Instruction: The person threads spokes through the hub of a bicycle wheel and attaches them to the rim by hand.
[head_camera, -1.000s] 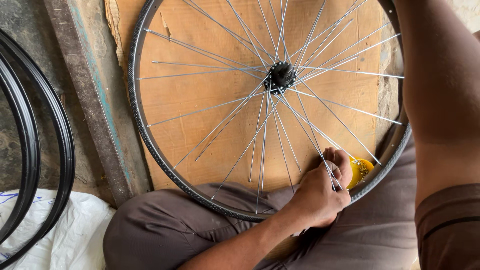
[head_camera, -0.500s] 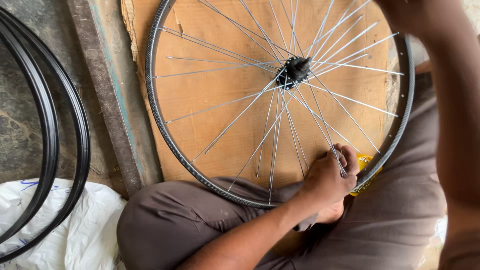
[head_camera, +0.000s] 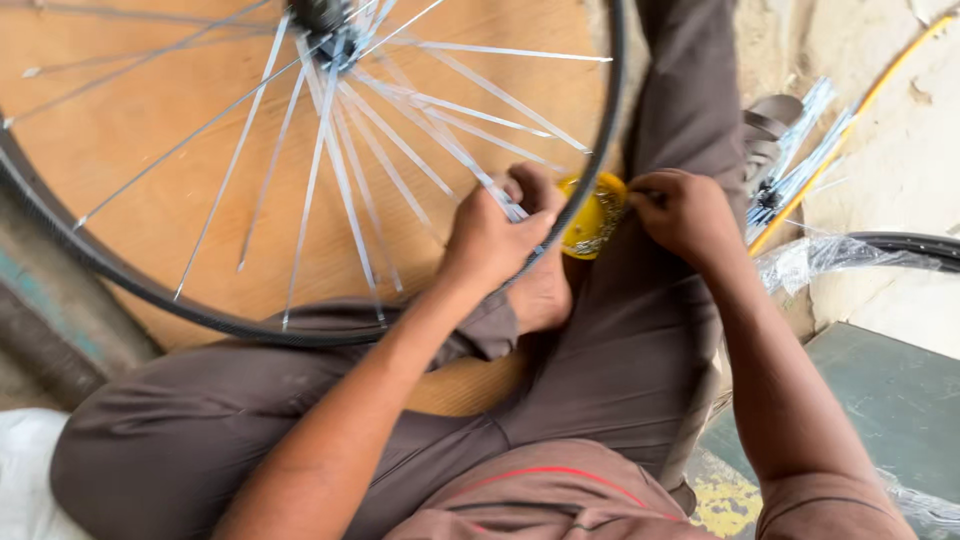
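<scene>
While the left hand (head_camera: 490, 240) stays pinched on a thin silver spoke (head_camera: 440, 140) of the black-rimmed bicycle wheel (head_camera: 600, 150) across the lap, the right hand (head_camera: 685, 212) has newly come down, fingertips gathered at the small yellow dish (head_camera: 592, 215) of metal bits beside the rim.

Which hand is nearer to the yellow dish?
The right hand: its fingertips reach the yellow dish at its edge. The left hand holds spokes just beside it.
</scene>
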